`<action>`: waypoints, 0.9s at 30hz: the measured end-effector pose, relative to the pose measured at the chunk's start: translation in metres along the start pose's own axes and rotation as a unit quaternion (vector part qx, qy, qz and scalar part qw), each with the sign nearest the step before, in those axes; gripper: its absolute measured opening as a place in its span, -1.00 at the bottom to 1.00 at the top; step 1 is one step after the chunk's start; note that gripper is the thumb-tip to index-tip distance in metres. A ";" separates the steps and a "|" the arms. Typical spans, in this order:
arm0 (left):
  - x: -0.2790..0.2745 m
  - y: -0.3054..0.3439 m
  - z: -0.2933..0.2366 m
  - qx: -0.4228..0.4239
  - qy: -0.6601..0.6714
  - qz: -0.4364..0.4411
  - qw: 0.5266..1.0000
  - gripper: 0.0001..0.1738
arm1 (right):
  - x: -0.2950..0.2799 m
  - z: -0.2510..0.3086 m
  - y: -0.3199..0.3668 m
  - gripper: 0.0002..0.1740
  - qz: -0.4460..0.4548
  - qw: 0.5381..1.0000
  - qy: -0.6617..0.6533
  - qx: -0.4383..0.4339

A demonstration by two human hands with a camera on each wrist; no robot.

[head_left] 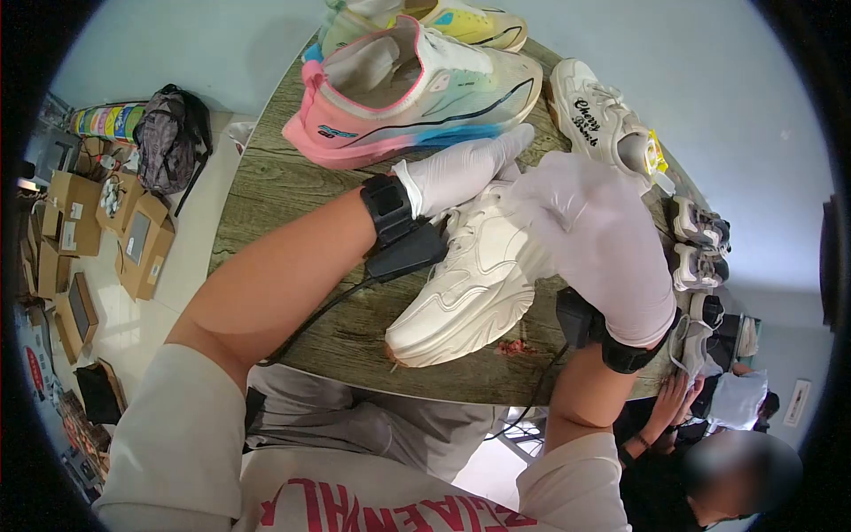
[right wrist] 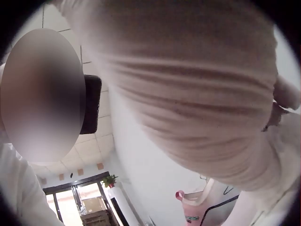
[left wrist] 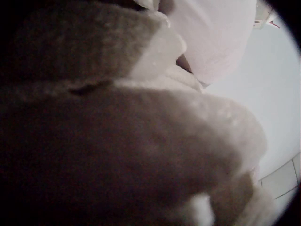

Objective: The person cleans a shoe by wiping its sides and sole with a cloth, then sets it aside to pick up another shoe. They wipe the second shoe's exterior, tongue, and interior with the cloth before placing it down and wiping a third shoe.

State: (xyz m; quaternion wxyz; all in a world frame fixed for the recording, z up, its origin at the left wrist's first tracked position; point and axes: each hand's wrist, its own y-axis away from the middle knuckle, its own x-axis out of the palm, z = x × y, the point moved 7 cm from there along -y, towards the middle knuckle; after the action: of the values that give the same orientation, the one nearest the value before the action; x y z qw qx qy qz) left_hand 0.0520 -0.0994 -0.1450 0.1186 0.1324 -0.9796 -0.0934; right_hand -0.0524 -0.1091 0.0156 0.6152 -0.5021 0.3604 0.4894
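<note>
A cream-white chunky sneaker [head_left: 470, 275] is tilted over the wooden table, its toe toward me and its thick sole turned to the right. My left hand [head_left: 461, 173], in a thin white glove, holds the sneaker near its laces and collar, with the fingers reaching past it. The gloved right hand [head_left: 594, 230] bends over the collar from the other side and grips there, the fingertips mostly hidden behind the knuckles. In the left wrist view, dark, blurred gloved fingers [left wrist: 155, 141] fill most of the picture.
Behind my hands stands a large pink, white and blue sneaker [head_left: 425, 97], with a yellow one [head_left: 470, 22] beyond. A white lettered sneaker [head_left: 594, 115] and grey shoes [head_left: 700, 266] line the right side. Another person's hand [head_left: 674, 399] is at lower right. Cables hang from both wrist cameras.
</note>
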 end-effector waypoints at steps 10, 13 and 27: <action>0.001 0.003 -0.012 0.034 -0.031 -0.023 0.999 -0.47 | 0.009 0.012 -0.003 -0.93 0.030 0.998 -0.051 -0.026; 0.001 -0.007 -0.007 0.068 0.022 -0.009 0.997 -0.53 | 0.016 0.017 -0.006 -0.94 0.042 0.997 -0.049 -0.034; 0.006 -0.005 -0.004 0.049 -0.031 0.025 0.998 -0.20 | 0.003 0.007 0.000 -0.90 0.041 0.999 0.004 0.008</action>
State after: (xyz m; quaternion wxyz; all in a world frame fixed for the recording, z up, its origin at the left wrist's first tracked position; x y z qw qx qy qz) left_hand 0.0487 -0.1063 -0.1414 0.0836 0.1106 -0.9893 -0.0461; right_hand -0.0514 -0.1014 0.0145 0.5973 -0.4840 0.3865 0.5096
